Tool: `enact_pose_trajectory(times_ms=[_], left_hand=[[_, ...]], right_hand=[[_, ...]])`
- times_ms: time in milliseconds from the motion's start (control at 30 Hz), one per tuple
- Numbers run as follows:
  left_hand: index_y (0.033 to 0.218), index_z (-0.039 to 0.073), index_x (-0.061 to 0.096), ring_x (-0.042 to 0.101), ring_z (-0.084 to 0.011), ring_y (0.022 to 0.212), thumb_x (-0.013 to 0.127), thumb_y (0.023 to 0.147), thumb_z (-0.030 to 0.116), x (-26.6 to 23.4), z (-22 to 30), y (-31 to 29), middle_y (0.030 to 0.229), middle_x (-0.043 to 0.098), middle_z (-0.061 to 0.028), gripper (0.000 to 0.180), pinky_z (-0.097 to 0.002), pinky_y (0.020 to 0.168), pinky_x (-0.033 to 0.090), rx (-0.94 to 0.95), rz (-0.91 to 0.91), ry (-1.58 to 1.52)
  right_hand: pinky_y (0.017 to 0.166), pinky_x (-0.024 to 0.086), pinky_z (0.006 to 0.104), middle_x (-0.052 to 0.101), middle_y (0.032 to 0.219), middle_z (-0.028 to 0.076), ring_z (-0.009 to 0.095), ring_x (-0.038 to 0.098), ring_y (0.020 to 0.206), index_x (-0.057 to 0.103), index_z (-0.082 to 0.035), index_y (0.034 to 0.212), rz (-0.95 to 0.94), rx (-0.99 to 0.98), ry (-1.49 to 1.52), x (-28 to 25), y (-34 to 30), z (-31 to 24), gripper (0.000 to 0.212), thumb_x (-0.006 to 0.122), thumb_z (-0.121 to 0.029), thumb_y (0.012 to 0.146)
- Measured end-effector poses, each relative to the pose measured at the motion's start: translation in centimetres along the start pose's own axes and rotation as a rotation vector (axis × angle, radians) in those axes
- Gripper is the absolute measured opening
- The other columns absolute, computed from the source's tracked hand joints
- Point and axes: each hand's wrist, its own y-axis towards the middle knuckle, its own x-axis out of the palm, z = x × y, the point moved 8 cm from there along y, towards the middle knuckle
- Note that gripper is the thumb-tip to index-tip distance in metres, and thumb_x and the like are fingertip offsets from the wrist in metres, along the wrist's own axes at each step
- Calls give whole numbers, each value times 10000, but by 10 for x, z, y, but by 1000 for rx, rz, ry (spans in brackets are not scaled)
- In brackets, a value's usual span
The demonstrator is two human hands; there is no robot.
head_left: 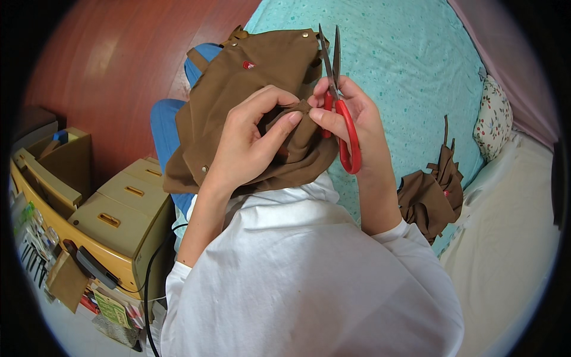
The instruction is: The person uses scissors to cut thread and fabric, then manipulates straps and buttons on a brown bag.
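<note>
A large piece of brown fabric [220, 107] with metal snaps and a small red label lies across my lap. My left hand [244, 137] is closed on a fold of it, thumb and forefinger pinching near the edge. Red-handled scissors [356, 154] rest in my right hand [361, 116], blades pointing away from me and slightly apart. The right thumb and fingertips also meet the same fold, close to the left fingertips. The scissor blades stand beside the fabric and do not appear to be cutting it.
On the turquoise bedspread [410, 77], a heap of brown fabric strips [432, 199] lies to the right, near a patterned pillow [494, 118]. At left stand a beige drawer unit [119, 208] and an open box [66, 152] on reddish wood floor [119, 65]. A black cable [147, 297] runs beside me.
</note>
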Motion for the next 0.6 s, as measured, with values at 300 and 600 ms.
enact_pose_trajectory(times_ms=[300, 600], left_hand=[[931, -15, 639, 450, 2, 651, 663, 874, 53, 1, -11, -9, 761, 555, 37, 92, -174, 567, 366, -190, 163, -252], [926, -17, 653, 446, -4, 648, 656, 855, 14, 2, -4, -8, 786, 552, 39, 78, -175, 560, 354, -104, 163, -218]], right_hand=[[679, 443, 328, 534, 867, 115, 274, 545, 775, 592, -39, 1024, 139, -508, -905, 3, -31, -35, 351, 720, -7, 699], [629, 437, 373, 499, 816, 92, 275, 529, 750, 620, -61, 1001, 114, -675, -1196, 16, -41, -35, 386, 696, -3, 627]])
